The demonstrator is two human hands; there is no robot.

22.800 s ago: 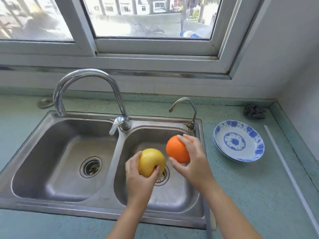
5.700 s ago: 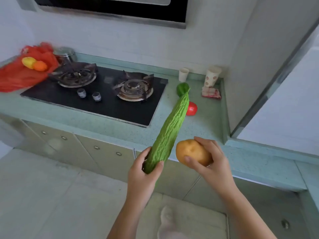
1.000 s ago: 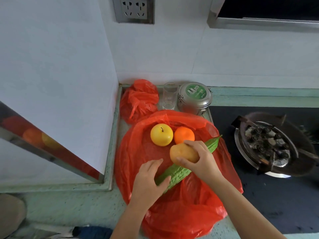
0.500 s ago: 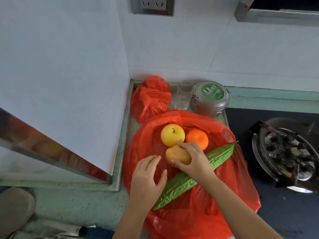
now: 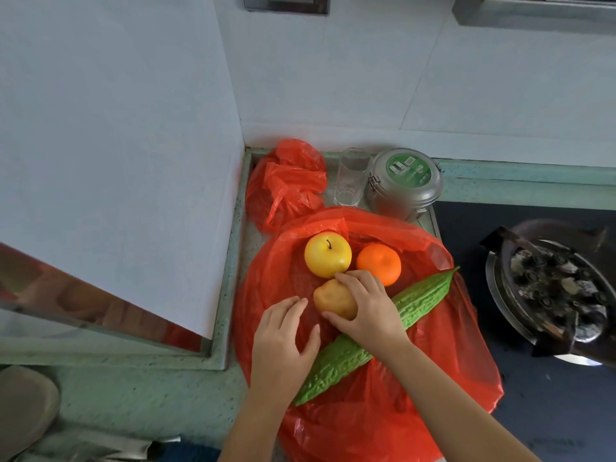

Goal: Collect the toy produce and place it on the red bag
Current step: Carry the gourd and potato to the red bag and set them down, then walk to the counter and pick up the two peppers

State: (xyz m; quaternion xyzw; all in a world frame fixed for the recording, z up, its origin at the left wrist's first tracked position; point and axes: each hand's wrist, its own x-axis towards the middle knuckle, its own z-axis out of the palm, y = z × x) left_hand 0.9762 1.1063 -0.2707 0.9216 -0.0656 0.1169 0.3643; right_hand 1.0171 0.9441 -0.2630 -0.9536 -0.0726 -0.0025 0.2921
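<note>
Potato (image 5: 331,299) going down on the red bag (image 5: 366,411).
Your right hand (image 5: 370,311) reaches in palm-down, its grip curled round the potato, just beside the yellow apple (image 5: 327,255) and orange (image 5: 379,264). Your left hand (image 5: 283,338) hovers slack and empty by the bitter gourd (image 5: 423,298). Next, probably: release gently so nothing rolls.

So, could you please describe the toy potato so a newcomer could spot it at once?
Left of the black stove, a red bag is spread on the counter. On it lie a yellow apple, an orange and a long green gourd. The potato is the dull tan lump just nearer than the apple, the only piece the right hand grips.
</note>
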